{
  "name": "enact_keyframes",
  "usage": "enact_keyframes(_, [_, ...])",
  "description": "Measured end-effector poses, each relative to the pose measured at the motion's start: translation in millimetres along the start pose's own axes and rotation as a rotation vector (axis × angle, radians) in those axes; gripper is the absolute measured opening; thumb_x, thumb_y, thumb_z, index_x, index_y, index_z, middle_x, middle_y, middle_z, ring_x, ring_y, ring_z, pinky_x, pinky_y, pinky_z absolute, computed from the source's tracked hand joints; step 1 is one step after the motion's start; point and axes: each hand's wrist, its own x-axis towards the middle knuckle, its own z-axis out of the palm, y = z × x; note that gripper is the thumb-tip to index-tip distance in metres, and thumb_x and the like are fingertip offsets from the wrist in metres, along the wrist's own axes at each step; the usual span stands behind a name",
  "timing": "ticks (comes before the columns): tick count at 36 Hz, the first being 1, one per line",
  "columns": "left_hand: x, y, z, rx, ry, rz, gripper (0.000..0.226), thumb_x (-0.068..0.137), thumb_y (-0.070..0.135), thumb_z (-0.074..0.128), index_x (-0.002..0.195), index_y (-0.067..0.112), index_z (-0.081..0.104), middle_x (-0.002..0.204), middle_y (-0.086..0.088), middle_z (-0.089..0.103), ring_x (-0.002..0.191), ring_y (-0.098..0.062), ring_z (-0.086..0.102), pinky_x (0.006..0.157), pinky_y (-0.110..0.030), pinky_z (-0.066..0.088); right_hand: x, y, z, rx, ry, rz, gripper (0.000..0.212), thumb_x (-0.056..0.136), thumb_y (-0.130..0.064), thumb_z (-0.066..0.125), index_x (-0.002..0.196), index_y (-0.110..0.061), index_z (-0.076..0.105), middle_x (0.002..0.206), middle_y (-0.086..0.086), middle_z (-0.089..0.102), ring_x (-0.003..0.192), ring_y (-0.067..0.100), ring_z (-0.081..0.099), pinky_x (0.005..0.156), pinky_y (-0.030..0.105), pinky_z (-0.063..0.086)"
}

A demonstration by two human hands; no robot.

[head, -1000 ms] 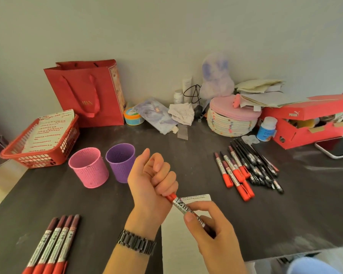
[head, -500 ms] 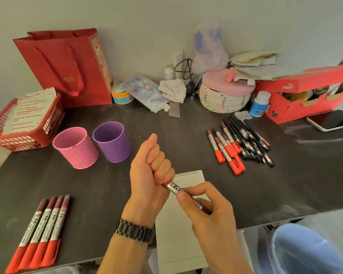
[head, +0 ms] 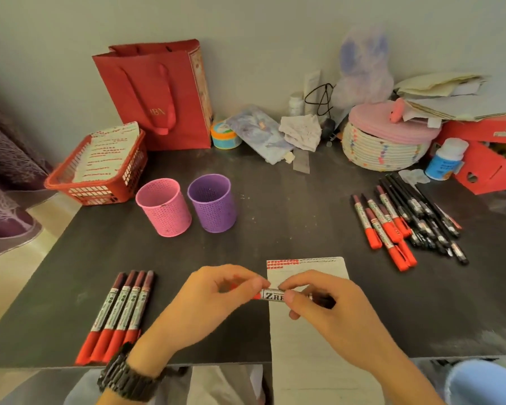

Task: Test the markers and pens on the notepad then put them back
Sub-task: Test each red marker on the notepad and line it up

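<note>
- The left hand and right hand are close together, both clamped on one red marker, which they hold level just above the top of the notepad.
- The left fingertips pinch the red cap end. The right thumb and forefinger pinch the printed barrel, and the tail of the marker is hidden in that palm. I cannot tell whether the cap is fully seated.
- The marker looks like a light, stiff plastic tube with a glossy label, so it is probably a little slippery under dry fingers.
- The best hold is likely mid-barrel on the label with one hand and the cap with the other, pulling straight along the marker's length, since a snap-fit cap can release with a jerk.
- The felt tip would be soft and would stain, so fingers should keep off it.
- The notepad is thin lined paper and hangs over the near edge of the dark surface. It may slide under a stroke, so a free hand should pin it.
- Four red markers lie side by side just left of the left wrist.
- Further off to the right are more red markers beside a heap of black pens.
- A pink mesh cup and a purple mesh cup stand upright further back.
</note>
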Motion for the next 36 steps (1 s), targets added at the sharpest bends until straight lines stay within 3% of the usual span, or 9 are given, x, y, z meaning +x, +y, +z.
enact_keyframes(4, [-27,-21,-15,0.113,-0.014,-0.021,0.020,0.085,0.049,0.070,0.104,0.053,0.070,0.100,0.022,0.071,0.096,-0.003,0.067,0.087,-0.024,0.053,11,-2,8,-0.107,-0.173,-0.052,0.016,0.089,-0.041,0.071,0.099,-0.054,0.072,0.094,-0.030,0.070,0.094,-0.002,0.062,0.074,0.010,0.048])
enact_keyframes(8, [-57,-39,-26,0.148,0.062,-0.016,0.026,0.086,0.037,0.075,0.106,0.053,0.070,0.099,0.017,0.068,0.091,-0.008,0.067,0.078,-0.021,0.052,19,-8,32,-0.181,-0.290,-0.128,0.032,0.087,-0.047,0.070,0.108,-0.067,0.058,0.097,-0.034,0.067,0.100,-0.007,0.059,0.077,0.006,0.046])
enact_keyframes(13, [-96,-61,-48,0.177,0.495,-0.056,0.019,0.086,0.037,0.072,0.100,0.050,0.074,0.103,0.019,0.065,0.087,-0.011,0.065,0.070,-0.017,0.049,28,-21,64,-0.047,-0.120,-0.148,0.047,0.072,-0.068,0.055,0.117,-0.057,0.056,0.102,-0.030,0.069,0.098,0.001,0.064,0.075,0.017,0.053])
enact_keyframes(17, [-124,-90,-73,0.103,0.868,-0.221,0.015,0.082,0.043,0.070,0.095,0.049,0.074,0.099,0.020,0.067,0.082,-0.007,0.066,0.073,-0.022,0.050,32,-22,85,-0.184,-0.110,-0.162,0.049,0.076,-0.062,0.053,0.121,-0.043,0.059,0.115,-0.028,0.063,0.108,0.000,0.058,0.090,0.018,0.048])
enact_keyframes(20, [-140,-112,-88,0.120,1.015,-0.344,0.011,0.087,0.041,0.070,0.093,0.049,0.074,0.091,0.020,0.070,0.082,0.002,0.065,0.075,-0.027,0.051,34,-24,102,-0.344,-0.157,-0.173,0.038,0.086,-0.058,0.057,0.121,-0.044,0.057,0.129,-0.028,0.050,0.119,-0.004,0.042,0.100,0.014,0.035])
enact_keyframes(24, [-147,-131,-94,0.237,1.016,-0.473,0.009,0.090,0.044,0.065,0.093,0.048,0.072,0.082,0.020,0.070,0.077,0.005,0.063,0.066,-0.021,0.045,41,-16,122,-0.452,-0.186,-0.175,0.041,0.090,-0.056,0.058,0.129,-0.042,0.054,0.140,-0.025,0.042,0.129,-0.004,0.029,0.104,0.016,0.029])
enact_keyframes(28, [-144,-138,-91,0.330,0.966,-0.529,0.014,0.092,0.038,0.064,0.099,0.042,0.075,0.081,0.025,0.070,0.079,0.011,0.062,0.063,-0.013,0.042,46,-2,138,-0.534,-0.168,-0.205,0.044,0.089,-0.057,0.059,0.130,-0.039,0.057,0.141,-0.018,0.046,0.135,0.006,0.033,0.107,0.026,0.034])
enact_keyframes(32, [-142,-142,-87,0.319,0.951,-0.533,0.018,0.092,0.037,0.065,0.107,0.036,0.076,0.088,0.019,0.073,0.085,0.000,0.065,0.076,-0.025,0.052,45,7,145,-0.579,-0.103,-0.219,0.039,0.084,-0.051,0.071,0.118,-0.032,0.068,0.133,-0.009,0.059,0.128,0.017,0.051,0.098,0.030,0.037])
enact_keyframes(36, [-139,-141,-85,0.310,0.947,-0.505,0.016,0.091,0.038,0.066,0.104,0.040,0.076,0.084,0.025,0.071,0.086,-0.002,0.064,0.078,-0.034,0.055,44,11,145,-0.590,-0.080,-0.249,0.035,0.084,-0.046,0.074,0.114,-0.029,0.070,0.131,-0.008,0.061,0.125,0.019,0.054,0.097,0.032,0.040])
